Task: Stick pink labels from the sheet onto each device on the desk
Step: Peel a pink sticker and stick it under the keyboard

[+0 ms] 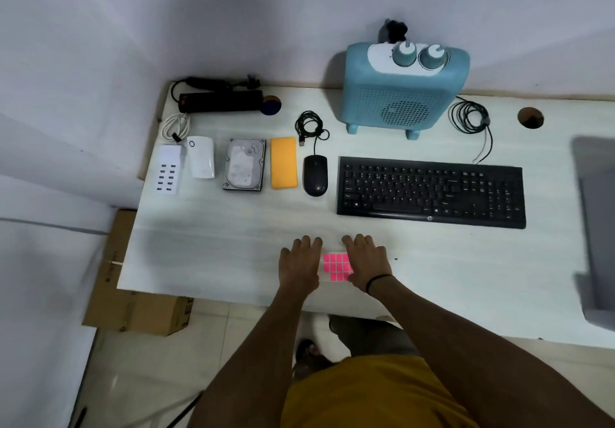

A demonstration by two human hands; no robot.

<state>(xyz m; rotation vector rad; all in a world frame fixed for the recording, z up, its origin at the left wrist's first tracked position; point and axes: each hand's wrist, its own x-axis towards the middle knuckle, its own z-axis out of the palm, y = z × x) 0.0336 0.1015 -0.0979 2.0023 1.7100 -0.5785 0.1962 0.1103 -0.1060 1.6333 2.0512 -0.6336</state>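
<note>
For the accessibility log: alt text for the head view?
Both hands, left hand and right hand, rest flat on a white desk beside a pink label sheet; behind sit an unlabelled keyboard, mouse and blue heater.

hp logo on black keyboard [431,192]

A pale, white-topped desk [206,238] stands pushed into a corner of plain grey-white walls [100,28], under dim, even light. Two round cable holes [530,117] pierce its far edge. Beneath its left side a brown cardboard box [133,311] sits on light floor tiles [139,377]. At the right edge is a blurred grey shape, perhaps a chair [595,228].
</note>
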